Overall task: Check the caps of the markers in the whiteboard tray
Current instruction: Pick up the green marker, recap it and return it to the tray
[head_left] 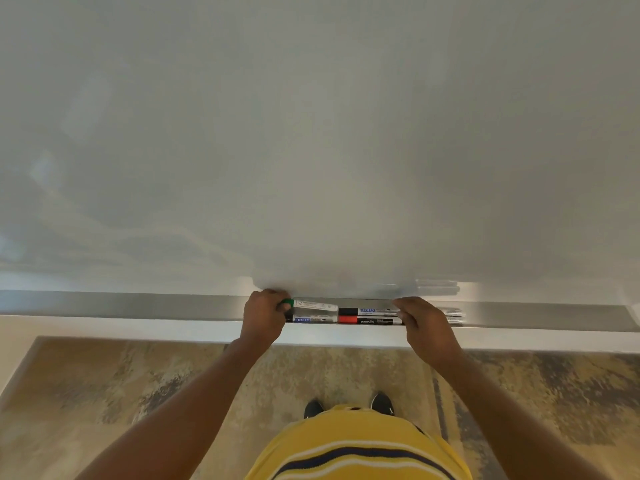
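Several markers lie in the metal whiteboard tray [138,304]. A white marker with a green cap [313,304] is at the back left, and my left hand [265,315] pinches its green cap end. In front of it lies a marker with a blue label [313,319]. To the right are a black-capped marker [367,311] and a red-capped black marker [367,320]. My right hand [424,323] rests on their right ends, fingers curled over them. More marker ends [453,315] poke out past my right hand.
The large blank whiteboard [311,133] fills the upper view. Below the tray is a mottled brown floor [138,382], with my dark shoes [349,407] and yellow striped shirt at the bottom.
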`<move>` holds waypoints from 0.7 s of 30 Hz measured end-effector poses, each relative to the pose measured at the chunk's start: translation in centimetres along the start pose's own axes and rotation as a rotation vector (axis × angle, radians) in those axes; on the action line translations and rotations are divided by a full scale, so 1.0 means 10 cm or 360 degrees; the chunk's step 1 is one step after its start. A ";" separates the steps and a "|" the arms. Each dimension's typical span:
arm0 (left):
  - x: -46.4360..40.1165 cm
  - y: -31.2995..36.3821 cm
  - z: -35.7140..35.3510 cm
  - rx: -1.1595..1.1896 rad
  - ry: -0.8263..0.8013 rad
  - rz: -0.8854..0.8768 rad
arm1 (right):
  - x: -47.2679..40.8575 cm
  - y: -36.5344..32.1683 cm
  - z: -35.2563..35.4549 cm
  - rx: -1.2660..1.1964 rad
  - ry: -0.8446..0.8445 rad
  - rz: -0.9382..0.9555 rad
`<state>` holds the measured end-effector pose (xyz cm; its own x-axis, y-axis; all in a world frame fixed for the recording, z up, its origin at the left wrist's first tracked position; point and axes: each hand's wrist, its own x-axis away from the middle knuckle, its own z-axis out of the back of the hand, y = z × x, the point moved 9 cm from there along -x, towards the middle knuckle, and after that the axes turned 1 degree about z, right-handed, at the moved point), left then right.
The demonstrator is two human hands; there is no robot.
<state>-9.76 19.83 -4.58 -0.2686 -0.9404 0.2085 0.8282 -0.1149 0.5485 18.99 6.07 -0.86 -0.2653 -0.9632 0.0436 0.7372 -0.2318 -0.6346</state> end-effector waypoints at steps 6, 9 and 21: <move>-0.01 -0.01 -0.08 -0.0230 0.0014 -0.0087 | -0.02 0.05 -0.07 0.0033 0.0006 -0.0015; 0.00 0.02 -0.09 -0.0347 0.0010 -0.0154 | -0.09 0.04 -0.16 0.0089 -0.0046 0.0046; 0.18 0.49 -0.37 -0.0511 -0.0055 -0.0683 | -0.20 -0.08 -0.69 0.0473 -0.0290 0.0316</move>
<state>-4.35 16.39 -4.51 -0.6277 -0.7769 0.0492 0.7476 -0.5841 0.3159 14.64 9.11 -5.78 -0.0047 -0.9954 0.0956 0.9178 -0.0422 -0.3949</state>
